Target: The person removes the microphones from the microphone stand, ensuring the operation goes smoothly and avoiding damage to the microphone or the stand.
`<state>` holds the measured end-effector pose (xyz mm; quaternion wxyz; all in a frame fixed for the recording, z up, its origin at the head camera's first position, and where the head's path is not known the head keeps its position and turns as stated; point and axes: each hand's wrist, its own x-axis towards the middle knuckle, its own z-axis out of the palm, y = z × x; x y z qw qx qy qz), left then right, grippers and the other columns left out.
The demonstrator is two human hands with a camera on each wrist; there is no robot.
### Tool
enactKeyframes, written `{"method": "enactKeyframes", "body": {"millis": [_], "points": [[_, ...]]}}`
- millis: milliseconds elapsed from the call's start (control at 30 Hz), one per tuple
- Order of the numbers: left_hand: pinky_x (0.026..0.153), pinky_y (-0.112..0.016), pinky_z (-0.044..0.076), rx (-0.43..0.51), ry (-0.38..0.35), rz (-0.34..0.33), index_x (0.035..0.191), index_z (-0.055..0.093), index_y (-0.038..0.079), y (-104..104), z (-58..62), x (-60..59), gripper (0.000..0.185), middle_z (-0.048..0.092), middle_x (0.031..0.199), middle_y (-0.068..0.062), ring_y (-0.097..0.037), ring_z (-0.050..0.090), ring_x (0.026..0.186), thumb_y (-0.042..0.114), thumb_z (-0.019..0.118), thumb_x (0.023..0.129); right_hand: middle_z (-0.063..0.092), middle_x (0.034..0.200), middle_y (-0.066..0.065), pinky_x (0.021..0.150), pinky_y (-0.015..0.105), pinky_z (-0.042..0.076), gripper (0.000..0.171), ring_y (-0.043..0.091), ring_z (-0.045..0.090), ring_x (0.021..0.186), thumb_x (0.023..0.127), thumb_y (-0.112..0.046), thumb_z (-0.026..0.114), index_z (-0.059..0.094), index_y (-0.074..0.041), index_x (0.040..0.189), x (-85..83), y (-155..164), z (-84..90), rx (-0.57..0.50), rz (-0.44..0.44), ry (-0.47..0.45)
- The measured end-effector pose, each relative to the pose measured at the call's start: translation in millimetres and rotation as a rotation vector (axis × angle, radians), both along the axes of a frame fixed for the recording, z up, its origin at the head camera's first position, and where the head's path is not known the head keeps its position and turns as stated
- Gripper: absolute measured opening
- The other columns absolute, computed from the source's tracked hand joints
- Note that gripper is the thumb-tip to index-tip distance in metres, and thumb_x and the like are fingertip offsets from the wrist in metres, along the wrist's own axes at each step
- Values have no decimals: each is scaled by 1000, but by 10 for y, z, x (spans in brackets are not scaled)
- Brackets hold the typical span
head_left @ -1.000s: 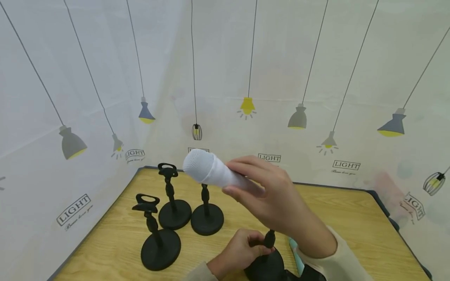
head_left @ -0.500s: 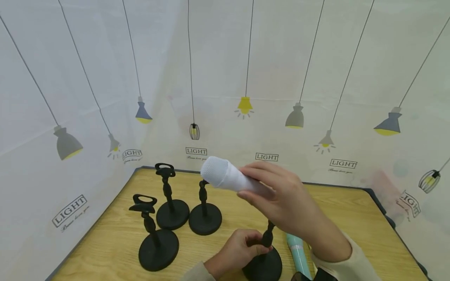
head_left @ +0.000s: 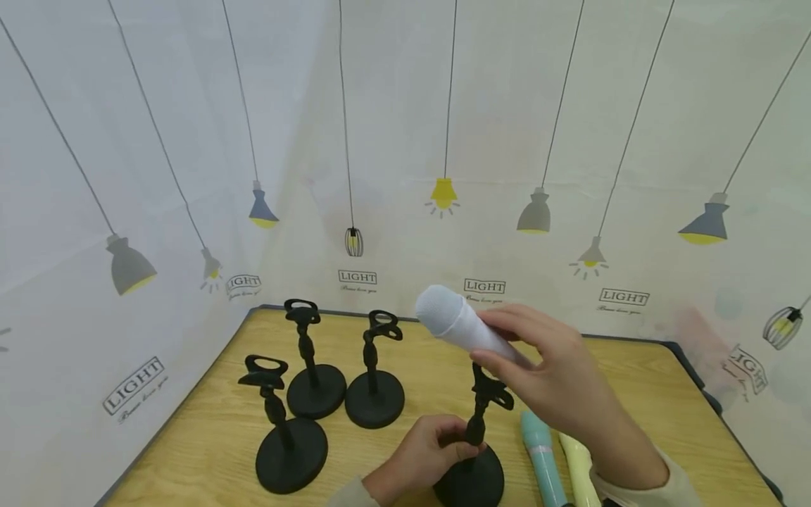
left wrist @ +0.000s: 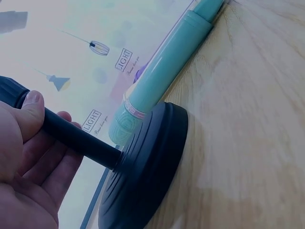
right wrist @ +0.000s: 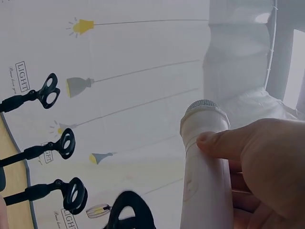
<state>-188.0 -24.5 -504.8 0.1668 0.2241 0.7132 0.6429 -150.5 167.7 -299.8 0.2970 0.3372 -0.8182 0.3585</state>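
White mic [head_left: 456, 325] held above a black stand [head_left: 474, 451]

The right hand [head_left: 557, 384] wraps and hides the mic's smooth handle; only its mesh head shows. The left hand [head_left: 421, 458] grips the stand's stem over its round base. Teal mic [head_left: 540, 458] and cream mic [head_left: 579, 468] lie cut off on the wooden table [head_left: 633, 401].

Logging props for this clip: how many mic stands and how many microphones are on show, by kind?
Black mic stands: 4
Microphones: 3, white, teal, pale yellow
Total: 7
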Motion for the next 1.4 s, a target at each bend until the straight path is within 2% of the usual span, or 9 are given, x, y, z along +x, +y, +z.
{"method": "enactKeyframes", "body": {"millis": [133, 433, 600, 867, 1067, 1167, 1267, 1333, 1400], "points": [[91, -19, 60, 5, 17, 5, 117, 79, 2, -6, -13, 3, 18, 84, 113, -6, -6, 77, 105, 11, 74, 102, 79, 116, -2, 85, 11, 56, 47, 5, 71, 97, 82, 4, 90, 78, -14, 123, 11, 134, -65, -42, -12, 4], [95, -24, 62, -3, -13, 9, 119, 79, 4, -26, 2, 8, 19, 84, 114, -4, -8, 77, 107, 12, 73, 103, 79, 112, 2, 90, 7, 55, 42, -4, 71, 99, 84, 7, 87, 78, -11, 121, 50, 359, -253, -103, -87, -70], [96, -25, 62, -4, -25, -5, 121, 78, 4, -32, 10, 2, 20, 83, 115, -4, -9, 77, 108, 12, 72, 104, 80, 113, 5, 88, 5, 54, 38, -7, 70, 99, 88, 1, 86, 78, -10, 123, 58, 467, -383, -103, -158, -149], [93, -20, 61, 13, 4, -7, 121, 78, 2, -40, -12, 7, 21, 83, 115, -6, -7, 77, 107, 12, 73, 103, 81, 114, 7, 82, 6, 55, 33, -11, 68, 98, 93, -9, 86, 78, -9, 124, 72, 657, -625, -78, -286, -271], [96, -24, 62, 17, -6, -11, 123, 78, 3, -49, -12, 8, 21, 83, 117, -7, -8, 77, 109, 11, 72, 103, 80, 114, 8, 74, 14, 58, 34, -13, 65, 92, 96, -20, 85, 77, -10, 127, 98, 803, -775, -42, -404, -367], [97, -26, 62, 18, -13, -11, 122, 78, 3, -50, -6, 12, 21, 83, 117, -6, -8, 77, 110, 10, 73, 103, 80, 115, 12, 70, 18, 58, 39, -4, 71, 90, 98, -26, 83, 75, -7, 130, 110, 882, -843, -26, -461, -450], [97, -26, 62, 25, -19, -13, 122, 78, 2, -49, 0, 16, 21, 83, 117, -7, -8, 77, 110, 10, 73, 103, 79, 118, 18, 67, 20, 57, 48, 16, 79, 95, 100, -34, 81, 71, -4, 136, 123, 960, -906, -7, -514, -551], [96, -25, 62, 32, -23, -14, 122, 78, 1, -48, 2, 18, 22, 83, 117, -8, -8, 76, 110, 11, 73, 103, 79, 121, 20, 68, 21, 57, 54, 27, 80, 99, 101, -40, 79, 69, -2, 139, 122, 1012, -943, 9, -544, -614], [96, -24, 62, 36, -27, -16, 123, 77, 1, -48, 3, 19, 23, 83, 118, -8, -7, 76, 110, 12, 73, 103, 77, 125, 23, 68, 22, 57, 62, 32, 79, 103, 102, -46, 76, 67, -1, 142, 115, 1072, -985, 14, -562, -689]]}}
